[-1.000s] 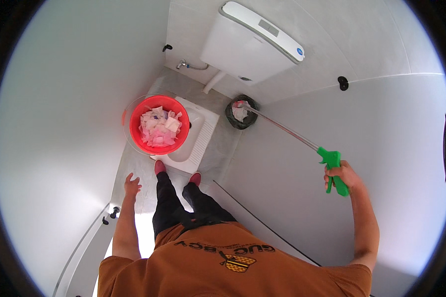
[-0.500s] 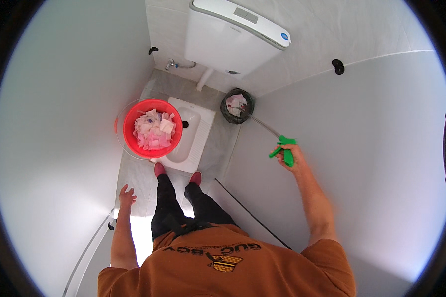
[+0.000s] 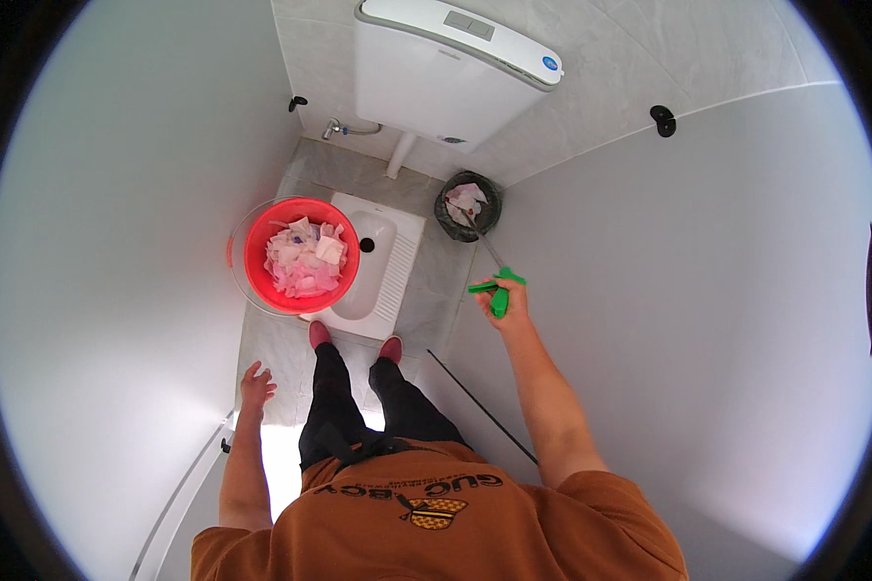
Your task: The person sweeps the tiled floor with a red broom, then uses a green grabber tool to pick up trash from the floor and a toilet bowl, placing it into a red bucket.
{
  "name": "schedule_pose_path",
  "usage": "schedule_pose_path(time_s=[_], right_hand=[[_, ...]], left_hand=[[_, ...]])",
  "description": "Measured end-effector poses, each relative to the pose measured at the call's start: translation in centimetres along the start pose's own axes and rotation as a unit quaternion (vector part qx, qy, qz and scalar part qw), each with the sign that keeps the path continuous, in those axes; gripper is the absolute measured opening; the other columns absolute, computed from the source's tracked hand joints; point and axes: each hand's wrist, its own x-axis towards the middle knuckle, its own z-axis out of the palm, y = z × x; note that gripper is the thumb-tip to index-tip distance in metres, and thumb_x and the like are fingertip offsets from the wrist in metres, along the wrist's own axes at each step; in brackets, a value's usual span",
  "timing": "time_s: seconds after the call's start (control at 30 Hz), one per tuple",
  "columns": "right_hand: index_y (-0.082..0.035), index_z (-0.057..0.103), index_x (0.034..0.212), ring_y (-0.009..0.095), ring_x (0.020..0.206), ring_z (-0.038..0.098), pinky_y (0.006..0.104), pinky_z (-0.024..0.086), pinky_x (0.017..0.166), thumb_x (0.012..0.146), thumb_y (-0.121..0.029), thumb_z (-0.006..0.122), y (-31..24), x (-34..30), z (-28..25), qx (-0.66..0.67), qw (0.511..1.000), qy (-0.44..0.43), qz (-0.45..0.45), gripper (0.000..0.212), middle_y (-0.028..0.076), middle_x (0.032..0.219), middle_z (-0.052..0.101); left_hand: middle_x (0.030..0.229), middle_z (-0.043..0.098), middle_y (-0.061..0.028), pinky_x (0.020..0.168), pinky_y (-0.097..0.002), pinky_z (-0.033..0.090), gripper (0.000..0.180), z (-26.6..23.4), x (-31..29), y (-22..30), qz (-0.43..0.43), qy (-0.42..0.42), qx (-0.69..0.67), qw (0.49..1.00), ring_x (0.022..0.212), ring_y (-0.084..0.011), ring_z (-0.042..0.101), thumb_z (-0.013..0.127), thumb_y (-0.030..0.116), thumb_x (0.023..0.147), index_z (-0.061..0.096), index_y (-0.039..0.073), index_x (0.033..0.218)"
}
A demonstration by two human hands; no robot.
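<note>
My right hand (image 3: 510, 308) is closed round the green handle of a litter picker (image 3: 501, 281). Its metal shaft slants away to the far end, which is down inside a black-lined waste bin (image 3: 495, 215). Pale and pinkish crumpled paper (image 3: 465, 201) lies in that bin around the tip; whether the jaws grip any of it I cannot tell. On the left, a red bucket (image 3: 253, 254) holds a heap of used white and pink tissue (image 3: 305, 271). Nearer to me, my left hand (image 3: 257, 385) hangs low with its fingers apart and nothing in it.
A white squat toilet (image 3: 397, 276) is set in the grey tiled floor, partly behind the bucket. Above it a white cistern (image 3: 426, 77) hangs on the wall, with a pipe (image 3: 400, 155) and a small valve (image 3: 332, 128). Grey partitions (image 3: 688, 290) close in both sides.
My right hand has moved left with the litter picker's handle, so the shaft stands steeper. Its tip stays in the bin. The left hand has barely shifted.
</note>
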Motion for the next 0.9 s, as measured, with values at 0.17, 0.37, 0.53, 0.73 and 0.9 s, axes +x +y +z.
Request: schedule_pose_path(time_s=[0.17, 0.37, 0.53, 0.73, 0.9], right_hand=[[-0.001, 0.052, 0.084, 0.027, 0.068, 0.061, 0.0342, 0.050, 0.051, 0.079, -0.014, 0.050, 1.0, 0.7, -0.7, -0.035, 0.999, 0.004, -0.004, 0.015, 0.018, 0.083, 0.061], [-0.006, 0.051, 0.080, 0.024, 0.072, 0.061, 0.0297, 0.046, 0.049, 0.079, -0.013, 0.050, 1.2, -0.7, -1.7, -0.058, 0.997, 0.051, -0.004, 0.007, 0.007, 0.074, 0.058], [-0.008, 0.049, 0.084, 0.024, 0.067, 0.062, 0.0300, 0.043, 0.045, 0.079, -0.012, 0.050, 0.5, -1.4, -2.0, -0.116, 0.992, 0.051, -0.001, 0.007, 0.006, 0.072, 0.058], [-0.007, 0.045, 0.092, 0.024, 0.062, 0.059, 0.0319, 0.043, 0.045, 0.081, -0.010, 0.050, 0.0, -2.8, -2.9, -0.160, 0.986, 0.042, -0.003, 0.013, 0.007, 0.069, 0.057], [-0.003, 0.047, 0.091, 0.025, 0.059, 0.056, 0.0374, 0.049, 0.054, 0.081, -0.006, 0.050, -0.9, -6.5, -4.2, -0.161, 0.985, 0.061, -0.007, 0.011, 0.011, 0.068, 0.055]], left_hand=[[0.084, 0.060, -0.0031, 0.051, -0.0255, 0.045, 0.048, -0.2, -0.2, -0.2, -0.008, 0.002, 0.000, 1.000, 0.062, -0.0117, 0.059, 0.061, 0.021, 0.083, 0.046, 0.014, 0.128], [0.083, 0.060, -0.0030, 0.050, -0.0251, 0.045, 0.047, -0.5, -0.8, -0.1, -0.013, 0.011, 0.009, 1.000, 0.062, -0.0115, 0.059, 0.060, 0.020, 0.083, 0.046, 0.013, 0.127], [0.083, 0.060, -0.0032, 0.049, -0.0248, 0.045, 0.046, -0.5, -0.1, -0.3, 0.005, 0.002, 0.013, 1.000, 0.061, -0.0115, 0.059, 0.060, 0.020, 0.083, 0.047, 0.013, 0.127], [0.083, 0.060, -0.0034, 0.048, -0.0244, 0.045, 0.046, -0.5, 0.0, -0.2, 0.008, -0.003, -0.011, 1.000, 0.061, -0.0113, 0.059, 0.060, 0.020, 0.084, 0.047, 0.013, 0.127], [0.084, 0.060, -0.0033, 0.048, -0.0242, 0.045, 0.046, -1.3, 0.3, -0.8, -0.006, 0.005, -0.005, 1.000, 0.061, -0.0113, 0.059, 0.060, 0.020, 0.084, 0.046, 0.013, 0.127]])
